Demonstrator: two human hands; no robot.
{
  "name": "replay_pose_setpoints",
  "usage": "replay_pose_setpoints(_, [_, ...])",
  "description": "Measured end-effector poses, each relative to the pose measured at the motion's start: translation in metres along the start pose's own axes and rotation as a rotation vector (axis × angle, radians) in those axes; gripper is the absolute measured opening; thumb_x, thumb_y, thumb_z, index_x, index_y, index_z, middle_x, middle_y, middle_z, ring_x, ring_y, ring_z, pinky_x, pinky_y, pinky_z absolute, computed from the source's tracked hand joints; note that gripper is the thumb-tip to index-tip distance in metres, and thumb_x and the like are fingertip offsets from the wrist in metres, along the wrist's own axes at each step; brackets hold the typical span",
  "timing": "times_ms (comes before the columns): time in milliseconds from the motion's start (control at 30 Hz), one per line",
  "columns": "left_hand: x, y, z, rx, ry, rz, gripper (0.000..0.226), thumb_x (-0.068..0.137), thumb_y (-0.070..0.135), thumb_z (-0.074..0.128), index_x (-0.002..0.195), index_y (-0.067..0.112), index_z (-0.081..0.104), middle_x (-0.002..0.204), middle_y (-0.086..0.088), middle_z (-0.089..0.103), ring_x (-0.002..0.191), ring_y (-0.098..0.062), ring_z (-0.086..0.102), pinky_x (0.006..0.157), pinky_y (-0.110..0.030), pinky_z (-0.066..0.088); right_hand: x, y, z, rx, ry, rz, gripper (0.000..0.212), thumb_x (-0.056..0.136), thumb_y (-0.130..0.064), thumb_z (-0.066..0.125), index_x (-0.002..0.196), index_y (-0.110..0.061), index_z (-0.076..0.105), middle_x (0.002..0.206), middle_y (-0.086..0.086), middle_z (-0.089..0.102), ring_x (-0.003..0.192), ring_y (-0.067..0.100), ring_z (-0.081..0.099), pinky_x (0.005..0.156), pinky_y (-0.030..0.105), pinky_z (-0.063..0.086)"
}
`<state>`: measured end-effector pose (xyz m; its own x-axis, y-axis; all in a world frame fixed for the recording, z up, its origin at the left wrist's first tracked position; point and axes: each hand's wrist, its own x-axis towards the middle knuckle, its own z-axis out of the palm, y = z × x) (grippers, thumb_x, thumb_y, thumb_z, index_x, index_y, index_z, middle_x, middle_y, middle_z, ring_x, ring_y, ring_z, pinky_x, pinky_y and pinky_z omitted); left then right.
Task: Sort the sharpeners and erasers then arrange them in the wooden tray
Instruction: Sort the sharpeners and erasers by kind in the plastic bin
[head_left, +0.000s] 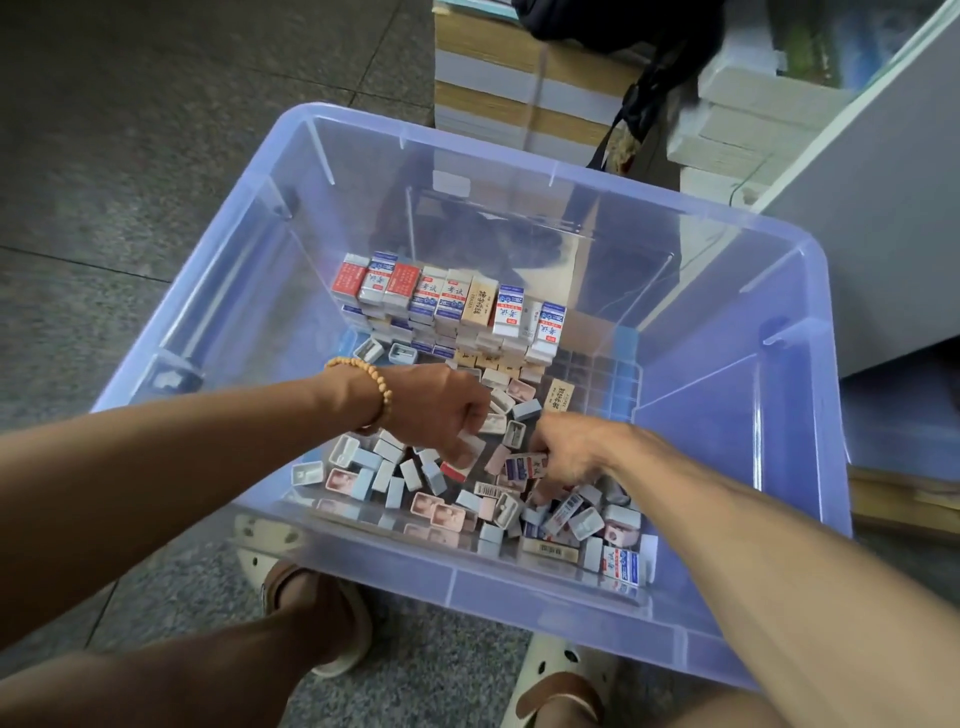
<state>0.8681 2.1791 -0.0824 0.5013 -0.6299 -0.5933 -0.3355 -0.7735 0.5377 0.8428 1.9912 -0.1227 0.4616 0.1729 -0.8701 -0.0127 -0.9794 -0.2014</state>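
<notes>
Clear bin (789, 291) on grey speckled floor (130, 182); left hand (441, 410) pinching sharpener (470, 449), right hand (569, 457) gripping eraser (524, 465); book stacks (519, 104) behind

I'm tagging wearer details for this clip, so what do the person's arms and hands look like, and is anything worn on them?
Both forearms are bare, with no sleeves or gloves in view. The left hand has a bracelet of round, pale wooden-looking beads around its wrist. The right hand and its wrist carry nothing: no watch, band or visible ring.
</notes>
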Motion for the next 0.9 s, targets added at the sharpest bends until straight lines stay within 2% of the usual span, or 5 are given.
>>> replay_pose_setpoints(200, [-0.016, 0.006, -0.009, -0.073, 0.037, -0.022, 0.027, 0.082, 0.027, 0.077, 0.083, 0.023, 0.05, 0.086, 0.002, 0.059, 0.068, -0.01, 0.049, 0.058, -0.016, 0.039, -0.006, -0.003, -0.002, -0.057, 0.017, -0.006, 0.016, 0.089, -0.011, 0.07, 0.081, -0.019, 0.059, 0.088, -0.002, 0.06, 0.074, 0.012, 0.056, 0.062, 0.023, 0.043])
replay_pose_setpoints(433, [-0.038, 0.015, -0.025, -0.243, 0.162, -0.064, 0.019, 0.085, 0.026, 0.074, 0.086, 0.023, 0.055, 0.08, 0.003, 0.069, 0.063, -0.006, 0.06, 0.051, -0.008, 0.041, -0.028, -0.011, -0.028, 0.034, 0.152, -0.141, 0.012, 0.093, -0.015, 0.066, 0.084, -0.02, 0.071, 0.08, -0.001, 0.065, 0.071, 0.013, 0.056, 0.056, 0.026, 0.04])
replay_pose_setpoints(600, [-0.064, 0.015, -0.035, -0.579, 0.328, -0.187, 0.015, 0.091, 0.014, 0.066, 0.101, 0.01, 0.056, 0.087, -0.011, 0.07, 0.072, -0.02, 0.073, 0.064, -0.032, 0.061, -0.037, -0.008, -0.041, 0.61, 0.172, -0.277, 0.034, 0.078, -0.035, 0.084, 0.084, -0.005, 0.069, 0.079, 0.007, 0.066, 0.071, 0.017, 0.057, 0.066, 0.03, 0.044])
replay_pose_setpoints(733, [-0.088, 0.012, -0.037, -0.744, 0.42, -0.3, 0.017, 0.092, 0.012, 0.066, 0.103, 0.006, 0.054, 0.083, -0.016, 0.07, 0.063, -0.024, 0.072, 0.056, -0.029, 0.06, -0.045, -0.02, -0.048, 1.105, 0.18, -0.359, 0.01, 0.089, -0.003, 0.069, 0.096, 0.002, 0.064, 0.084, 0.013, 0.069, 0.068, 0.015, 0.062, 0.057, 0.023, 0.052])
replay_pose_setpoints(900, [-0.107, 0.005, -0.03, -0.726, 0.497, -0.394, 0.018, 0.092, 0.016, 0.066, 0.102, 0.006, 0.055, 0.08, -0.015, 0.072, 0.061, -0.022, 0.072, 0.05, -0.023, 0.055, -0.033, -0.054, -0.058, 1.077, 0.564, -0.282, 0.005, 0.094, -0.009, 0.066, 0.09, -0.009, 0.069, 0.088, 0.017, 0.073, 0.074, 0.02, 0.062, 0.072, 0.033, 0.053])
